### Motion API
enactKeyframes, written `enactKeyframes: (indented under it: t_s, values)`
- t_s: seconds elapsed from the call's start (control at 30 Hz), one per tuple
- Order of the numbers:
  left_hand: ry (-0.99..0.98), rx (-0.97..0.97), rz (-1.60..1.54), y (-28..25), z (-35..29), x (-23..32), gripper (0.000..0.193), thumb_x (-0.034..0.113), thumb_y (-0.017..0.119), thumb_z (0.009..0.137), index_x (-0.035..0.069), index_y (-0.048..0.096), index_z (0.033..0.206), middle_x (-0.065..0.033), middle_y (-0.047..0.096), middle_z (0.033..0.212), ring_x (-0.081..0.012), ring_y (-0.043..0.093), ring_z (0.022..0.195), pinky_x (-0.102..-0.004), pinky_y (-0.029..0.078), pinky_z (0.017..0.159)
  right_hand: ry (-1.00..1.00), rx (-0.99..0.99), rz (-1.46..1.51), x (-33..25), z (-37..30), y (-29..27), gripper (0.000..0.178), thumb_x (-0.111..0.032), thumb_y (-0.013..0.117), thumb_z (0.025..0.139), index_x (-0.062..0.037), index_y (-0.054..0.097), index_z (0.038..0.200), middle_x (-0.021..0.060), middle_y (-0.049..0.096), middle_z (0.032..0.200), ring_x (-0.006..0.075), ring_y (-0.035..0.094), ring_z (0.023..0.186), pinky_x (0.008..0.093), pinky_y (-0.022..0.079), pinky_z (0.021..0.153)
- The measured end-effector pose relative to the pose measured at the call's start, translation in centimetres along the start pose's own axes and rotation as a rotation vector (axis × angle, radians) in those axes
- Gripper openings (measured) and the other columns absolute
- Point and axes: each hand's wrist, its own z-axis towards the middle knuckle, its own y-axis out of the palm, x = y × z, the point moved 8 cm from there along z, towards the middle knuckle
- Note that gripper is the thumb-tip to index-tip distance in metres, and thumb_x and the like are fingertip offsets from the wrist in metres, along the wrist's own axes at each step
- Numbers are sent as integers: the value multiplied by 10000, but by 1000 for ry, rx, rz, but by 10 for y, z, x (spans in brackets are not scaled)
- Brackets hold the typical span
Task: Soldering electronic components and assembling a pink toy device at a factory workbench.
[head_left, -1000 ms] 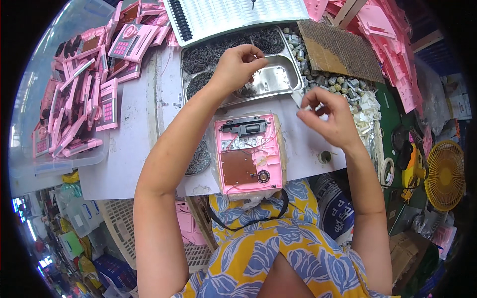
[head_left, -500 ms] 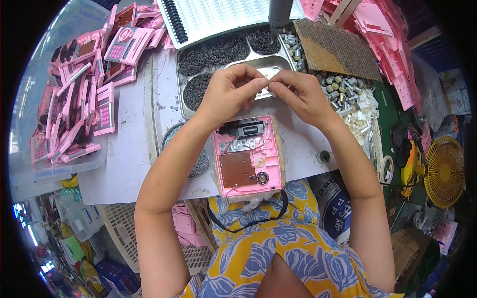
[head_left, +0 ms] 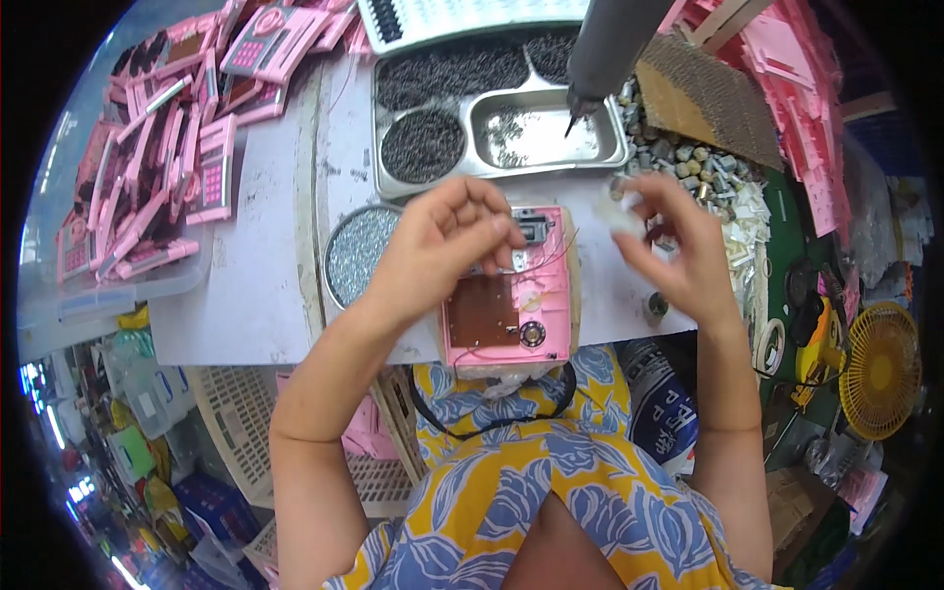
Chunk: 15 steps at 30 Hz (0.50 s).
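- The pink plastic case (head_left: 554, 305) lies open side up on the worktop (head_left: 265, 265), directly before the person; its long axis runs away from the body.
- A dark module (head_left: 534, 226) sits at its far end; a ringed black disc (head_left: 532, 334) is at the near right.
- Smooth, flat and rectangular, a brown board (head_left: 482, 313) fills its near left.
- The left hand (head_left: 457, 231) hangs over the far left part, fingers curled; whether it grips anything, I cannot tell.
- The right hand (head_left: 678, 241), right of the case, has thumb and forefinger around a blurred whitish piece (head_left: 619, 211).
- Beyond stands a shiny metal tray (head_left: 556, 143) with rounded compartments.
- A dark blue bag (head_left: 659, 408) below carries pale lettering.
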Motion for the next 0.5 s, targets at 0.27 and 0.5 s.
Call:
enactKeyframes:
  t_s: [0.27, 0.5]
  values:
    - [-205, -69, -312, 37, -65, -47, 297, 167, 545, 1056, -39, 625, 1254, -130, 709, 898, -136, 674, 702, -238, 542, 622, -283, -123, 87, -30, -53, 30, 361, 18, 758, 709, -13, 749, 1069, 61, 675, 822, 136, 568, 610, 276, 475, 546]
    - [-287, -118, -242, 48, -84, -63, 298, 171, 502, 1080, -29, 598, 1279, -106, 710, 875, -130, 677, 711, -236, 536, 617, -536, -314, -114, -56, -65, 53, 377, -15, 813, 738, 20, 723, 1102, 89, 694, 826, 175, 633, 643, 310, 516, 564]
